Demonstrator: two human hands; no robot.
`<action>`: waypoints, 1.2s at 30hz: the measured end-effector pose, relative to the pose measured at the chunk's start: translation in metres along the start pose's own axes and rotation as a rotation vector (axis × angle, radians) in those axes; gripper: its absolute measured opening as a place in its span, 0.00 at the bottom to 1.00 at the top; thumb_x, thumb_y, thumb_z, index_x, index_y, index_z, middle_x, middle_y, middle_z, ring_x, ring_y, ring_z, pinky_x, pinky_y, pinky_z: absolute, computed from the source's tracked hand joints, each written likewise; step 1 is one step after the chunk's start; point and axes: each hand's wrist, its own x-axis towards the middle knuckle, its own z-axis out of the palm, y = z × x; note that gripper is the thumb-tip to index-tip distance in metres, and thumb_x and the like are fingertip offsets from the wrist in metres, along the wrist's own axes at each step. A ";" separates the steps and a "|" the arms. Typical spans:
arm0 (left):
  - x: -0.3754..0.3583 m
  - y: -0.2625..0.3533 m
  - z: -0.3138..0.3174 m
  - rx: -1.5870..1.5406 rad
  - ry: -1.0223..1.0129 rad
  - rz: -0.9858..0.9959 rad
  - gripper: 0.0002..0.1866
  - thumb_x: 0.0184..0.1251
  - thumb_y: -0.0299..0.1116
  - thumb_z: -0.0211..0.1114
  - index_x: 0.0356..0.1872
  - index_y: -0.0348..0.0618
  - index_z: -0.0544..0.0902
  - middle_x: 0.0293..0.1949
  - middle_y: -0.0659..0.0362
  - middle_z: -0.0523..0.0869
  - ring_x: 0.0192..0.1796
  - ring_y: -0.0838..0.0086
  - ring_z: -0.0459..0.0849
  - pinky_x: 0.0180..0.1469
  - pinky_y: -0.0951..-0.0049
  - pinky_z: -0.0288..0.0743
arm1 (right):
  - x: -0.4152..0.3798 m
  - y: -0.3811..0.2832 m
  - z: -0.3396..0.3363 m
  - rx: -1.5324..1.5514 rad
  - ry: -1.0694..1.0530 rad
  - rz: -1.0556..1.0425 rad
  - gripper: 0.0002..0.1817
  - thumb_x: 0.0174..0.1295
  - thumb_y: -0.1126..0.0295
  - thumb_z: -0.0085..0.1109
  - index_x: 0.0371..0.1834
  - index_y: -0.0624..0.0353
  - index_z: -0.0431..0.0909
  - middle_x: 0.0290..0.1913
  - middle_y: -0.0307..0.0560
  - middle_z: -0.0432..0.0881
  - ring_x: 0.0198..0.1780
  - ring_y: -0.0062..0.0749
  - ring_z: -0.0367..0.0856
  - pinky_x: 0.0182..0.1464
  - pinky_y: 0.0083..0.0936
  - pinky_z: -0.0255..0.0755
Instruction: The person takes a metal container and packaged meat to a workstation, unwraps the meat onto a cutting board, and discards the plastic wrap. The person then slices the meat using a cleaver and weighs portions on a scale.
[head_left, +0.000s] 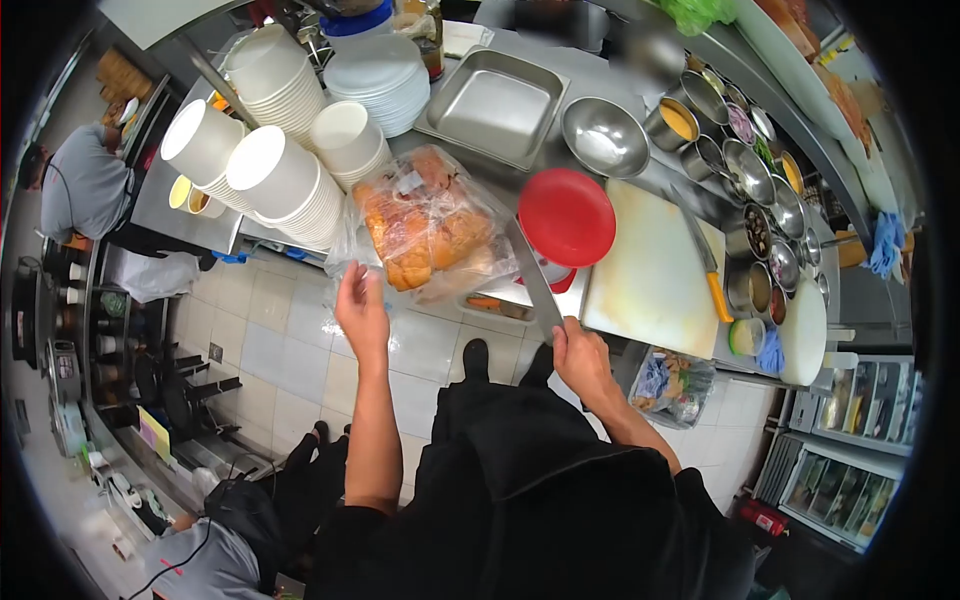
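Observation:
My right hand [588, 362] is closed around the handle of a large knife [537, 280], its broad blade pointing up and left, beside a red plate [566, 216]. My left hand [362, 308] is raised with its fingers apart, just below the near left edge of a clear plastic bag [468, 215]. Inside that bag lies golden-orange food [415, 225] that looks like bread buns. Right of the red plate is a white cutting board [650, 265]. A second knife, with a yellow handle [718, 297], lies along the board's right edge.
Stacked white paper bowls [285, 185] and plates [375, 80] stand at the left. Behind are a steel tray [495, 105] and a steel bowl [606, 137]. Several ingredient tins [748, 170] line the right. Two other people [85, 185] are at the left. A rubbish bag [672, 388] sits below.

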 end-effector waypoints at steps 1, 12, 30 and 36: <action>0.010 0.006 0.012 -0.014 -0.098 -0.180 0.30 0.66 0.40 0.66 0.62 0.29 0.70 0.53 0.50 0.81 0.54 0.68 0.79 0.57 0.70 0.71 | 0.001 0.003 -0.001 0.015 0.015 0.015 0.08 0.65 0.69 0.53 0.34 0.64 0.71 0.17 0.62 0.76 0.21 0.61 0.78 0.24 0.52 0.71; 0.104 -0.019 0.058 -0.423 -0.601 -0.642 0.28 0.61 0.44 0.70 0.56 0.36 0.74 0.53 0.53 0.82 0.52 0.65 0.83 0.58 0.65 0.76 | 0.009 0.008 0.013 0.100 -0.057 0.023 0.09 0.64 0.69 0.53 0.35 0.66 0.72 0.20 0.65 0.77 0.26 0.62 0.79 0.30 0.53 0.72; 0.068 -0.019 0.027 -0.599 -0.588 -0.595 0.34 0.47 0.27 0.58 0.63 0.34 0.69 0.57 0.48 0.78 0.60 0.54 0.77 0.67 0.54 0.68 | -0.024 0.031 0.012 0.273 -0.063 0.069 0.08 0.64 0.66 0.54 0.35 0.60 0.73 0.21 0.60 0.77 0.26 0.60 0.78 0.30 0.52 0.70; 0.042 -0.011 0.012 -0.746 -0.554 -0.559 0.37 0.46 0.29 0.59 0.65 0.33 0.66 0.60 0.48 0.76 0.62 0.54 0.74 0.68 0.55 0.66 | -0.032 0.036 -0.019 0.237 -0.156 0.068 0.09 0.65 0.66 0.55 0.34 0.61 0.72 0.22 0.62 0.76 0.28 0.62 0.75 0.31 0.52 0.66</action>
